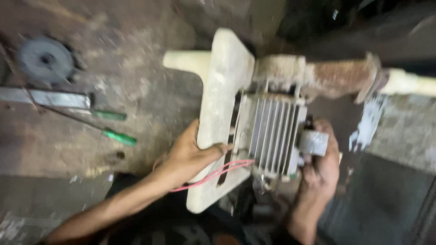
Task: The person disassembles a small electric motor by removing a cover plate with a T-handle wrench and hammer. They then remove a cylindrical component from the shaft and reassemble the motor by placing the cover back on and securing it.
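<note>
Left hand (190,156) grip clenched on pale plate (222,113); right hand (320,165) grasping finned motor (277,134).

To your upper left, a round grey disc (46,59) with a dark hole at its centre lies flat on the stained, dusty floor (136,90). Just below it you have a flat grey metal bar (45,98) lying almost level, its left end cut off by the edge of the view. Beside the bar's right end are two screwdrivers with green handles: the upper screwdriver (109,115) lies nearly level, the lower screwdriver (119,137) slants down to the right, its thin dark shaft crossing under the bar. At your right, flaked white paint (370,122) patches a grey slab.
</note>
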Demonstrator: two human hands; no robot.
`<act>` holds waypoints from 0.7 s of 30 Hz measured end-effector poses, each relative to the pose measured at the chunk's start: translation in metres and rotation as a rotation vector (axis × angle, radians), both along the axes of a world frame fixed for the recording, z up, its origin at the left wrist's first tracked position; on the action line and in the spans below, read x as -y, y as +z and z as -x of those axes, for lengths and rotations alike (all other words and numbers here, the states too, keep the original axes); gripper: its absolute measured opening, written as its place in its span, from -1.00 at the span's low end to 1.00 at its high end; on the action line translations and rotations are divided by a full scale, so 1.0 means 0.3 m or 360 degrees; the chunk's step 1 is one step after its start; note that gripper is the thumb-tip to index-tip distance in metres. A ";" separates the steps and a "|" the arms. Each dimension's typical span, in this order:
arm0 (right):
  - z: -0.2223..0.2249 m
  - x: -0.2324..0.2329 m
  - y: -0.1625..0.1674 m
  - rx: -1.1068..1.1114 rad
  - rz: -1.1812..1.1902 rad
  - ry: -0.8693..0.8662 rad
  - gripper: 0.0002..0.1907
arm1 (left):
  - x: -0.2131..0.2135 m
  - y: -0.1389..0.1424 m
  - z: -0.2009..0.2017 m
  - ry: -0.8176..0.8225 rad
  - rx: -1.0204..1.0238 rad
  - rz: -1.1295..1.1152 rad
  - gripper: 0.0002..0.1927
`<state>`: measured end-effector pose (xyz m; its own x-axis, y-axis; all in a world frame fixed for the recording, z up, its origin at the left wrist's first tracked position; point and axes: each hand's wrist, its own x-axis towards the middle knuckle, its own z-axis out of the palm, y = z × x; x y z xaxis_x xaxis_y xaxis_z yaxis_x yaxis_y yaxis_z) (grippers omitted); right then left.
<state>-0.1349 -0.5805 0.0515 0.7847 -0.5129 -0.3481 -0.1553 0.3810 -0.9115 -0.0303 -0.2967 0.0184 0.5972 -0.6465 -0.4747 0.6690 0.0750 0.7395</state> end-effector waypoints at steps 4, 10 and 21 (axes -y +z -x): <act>0.047 0.052 -0.038 -0.0041 -0.0108 -0.0143 -0.89 | 0.008 -0.010 0.028 0.0050 -0.0039 0.0110 -0.46; 0.051 0.044 -0.050 -0.0001 -0.0101 -0.0087 -0.91 | -0.033 -0.056 0.049 0.0008 -0.0072 0.0091 -0.41; 0.002 -0.160 0.074 -0.0001 -0.0006 -0.0120 -0.87 | -0.180 -0.155 0.024 0.0049 0.0392 -0.0089 -0.29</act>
